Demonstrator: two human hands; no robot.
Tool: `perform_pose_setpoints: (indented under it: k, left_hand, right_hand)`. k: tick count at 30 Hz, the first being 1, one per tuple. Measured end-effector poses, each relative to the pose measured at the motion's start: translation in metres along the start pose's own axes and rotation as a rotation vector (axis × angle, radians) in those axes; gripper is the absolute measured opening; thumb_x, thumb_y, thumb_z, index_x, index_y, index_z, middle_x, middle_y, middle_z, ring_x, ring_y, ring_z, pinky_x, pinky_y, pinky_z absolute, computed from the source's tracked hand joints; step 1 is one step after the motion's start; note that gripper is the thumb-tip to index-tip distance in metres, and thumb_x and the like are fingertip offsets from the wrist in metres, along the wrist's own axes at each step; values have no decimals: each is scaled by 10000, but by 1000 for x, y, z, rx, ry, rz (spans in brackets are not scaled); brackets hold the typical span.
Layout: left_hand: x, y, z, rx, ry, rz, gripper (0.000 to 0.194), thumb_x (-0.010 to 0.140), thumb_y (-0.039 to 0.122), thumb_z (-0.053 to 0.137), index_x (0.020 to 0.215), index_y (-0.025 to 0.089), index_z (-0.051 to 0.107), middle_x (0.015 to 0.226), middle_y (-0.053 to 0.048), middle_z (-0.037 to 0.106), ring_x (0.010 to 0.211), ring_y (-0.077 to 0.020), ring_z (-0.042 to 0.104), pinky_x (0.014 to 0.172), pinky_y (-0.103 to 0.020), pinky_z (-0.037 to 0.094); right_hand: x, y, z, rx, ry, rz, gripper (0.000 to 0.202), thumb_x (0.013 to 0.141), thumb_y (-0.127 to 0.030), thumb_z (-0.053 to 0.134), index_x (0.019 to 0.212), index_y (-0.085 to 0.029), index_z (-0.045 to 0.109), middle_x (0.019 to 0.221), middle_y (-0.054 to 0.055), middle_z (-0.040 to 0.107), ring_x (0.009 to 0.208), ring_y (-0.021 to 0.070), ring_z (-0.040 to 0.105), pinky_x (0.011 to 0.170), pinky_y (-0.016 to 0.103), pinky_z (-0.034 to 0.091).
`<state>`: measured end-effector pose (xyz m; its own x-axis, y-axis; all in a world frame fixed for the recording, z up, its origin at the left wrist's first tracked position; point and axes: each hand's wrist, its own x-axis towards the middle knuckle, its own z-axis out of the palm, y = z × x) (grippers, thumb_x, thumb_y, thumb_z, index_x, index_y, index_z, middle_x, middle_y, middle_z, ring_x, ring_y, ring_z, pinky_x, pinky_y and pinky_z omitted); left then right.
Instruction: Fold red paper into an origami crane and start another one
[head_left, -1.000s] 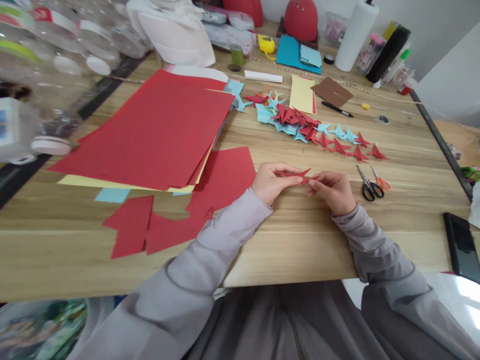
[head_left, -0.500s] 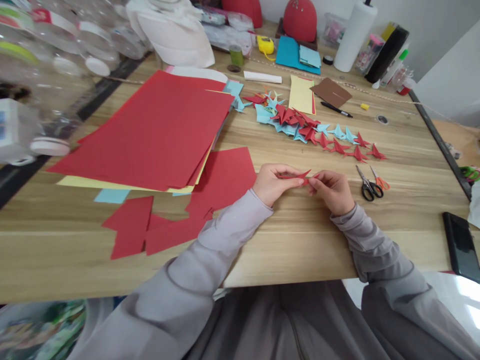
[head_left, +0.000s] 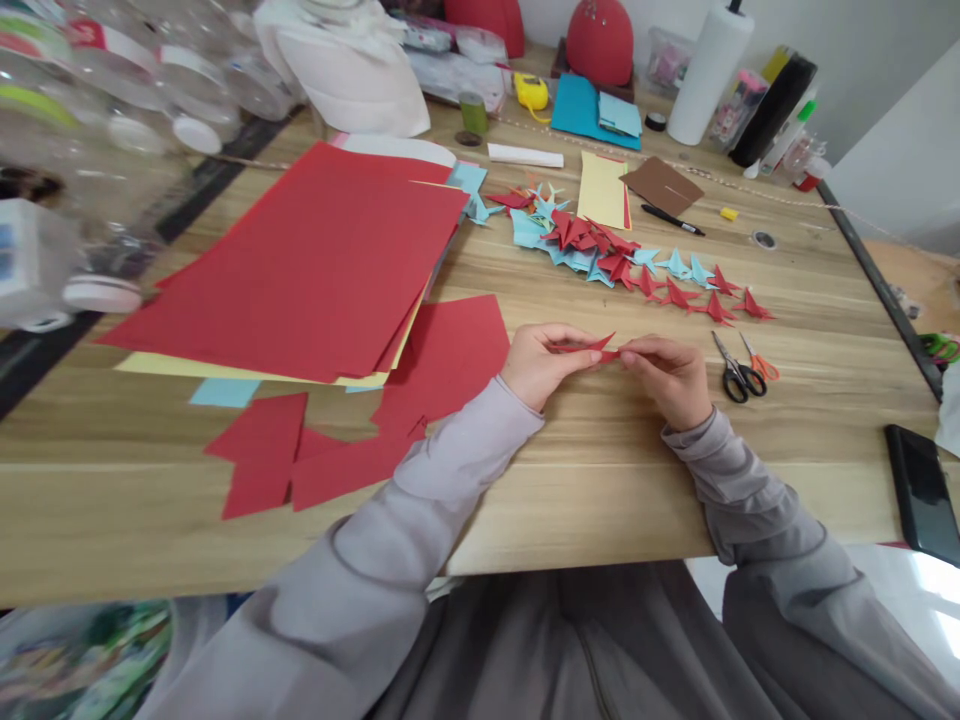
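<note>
Between my hands is a small folded red paper piece [head_left: 606,349] with narrow pointed ends, much like the red paper cranes [head_left: 679,294] lying beyond it. My left hand [head_left: 549,362] is closed on its body, thumb on top. At the right, my right hand [head_left: 667,372] pinches one thin tip between thumb and fingers. Part of the folded paper is hidden inside my left hand. Black-handled scissors [head_left: 739,378] and small orange scissors [head_left: 763,365] lie to the right of my right hand.
A stack of large red sheets [head_left: 300,260] covers the left, with cut red pieces [head_left: 262,455] in front. Light blue cranes [head_left: 677,264], a black pen [head_left: 673,219] and a brown paper piece [head_left: 661,186] lie farther back. A phone [head_left: 924,490] rests at the right edge.
My right hand has shifted slightly right, and its fingers now pinch the paper's tip. More of the red point shows between the hands; the left hand has moved slightly left.
</note>
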<state>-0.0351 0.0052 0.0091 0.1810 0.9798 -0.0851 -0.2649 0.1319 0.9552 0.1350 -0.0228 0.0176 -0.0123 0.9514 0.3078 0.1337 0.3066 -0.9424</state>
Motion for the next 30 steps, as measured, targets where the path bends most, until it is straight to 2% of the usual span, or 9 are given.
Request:
perform_pose_setpoints:
  k: [4, 8, 17, 26, 30]
  left_hand:
    - [-1, 2, -1, 140, -20, 103, 249, 515, 278, 846, 717, 165, 753, 766, -54, 749, 713, -168, 680, 745, -312, 540]
    - [-2, 6, -1, 223, -37, 169, 214, 549, 289, 827, 709, 168, 753, 769, -62, 748, 721, -180, 680, 719, -312, 539]
    - [-4, 9, 1, 248, -41, 253, 122, 589, 243, 801, 683, 183, 750, 758, -56, 723, 716, -168, 656, 680, -298, 518]
    - [-3, 9, 0, 280, -46, 276, 112, 594, 247, 796, 678, 187, 750, 755, -53, 722, 717, -169, 656, 686, -300, 519]
    - [-3, 9, 0, 270, -41, 283, 112, 591, 244, 793, 676, 185, 751, 747, -50, 720, 708, -163, 652, 675, -292, 515]
  right_hand:
    - [-1, 8, -1, -8, 16, 61, 191, 665, -351, 802, 797, -225, 743, 780, 28, 729, 719, 163, 657, 683, 312, 535]
    - [-2, 11, -3, -19, 20, 85, 239, 653, -357, 808, 830, -214, 735, 779, 30, 729, 715, 166, 667, 705, 323, 550]
    - [-2, 2, -5, -330, -38, -77, 107, 775, -313, 702, 842, -237, 737, 833, 38, 739, 782, 188, 664, 763, 352, 536]
    - [-1, 1, -7, -362, -64, -156, 82, 797, -230, 674, 851, -246, 734, 835, 30, 737, 771, 180, 658, 743, 328, 515]
    - [-1, 1, -6, -372, -67, -153, 80, 806, -247, 667, 841, -250, 739, 826, 26, 735, 758, 180, 653, 734, 331, 513]
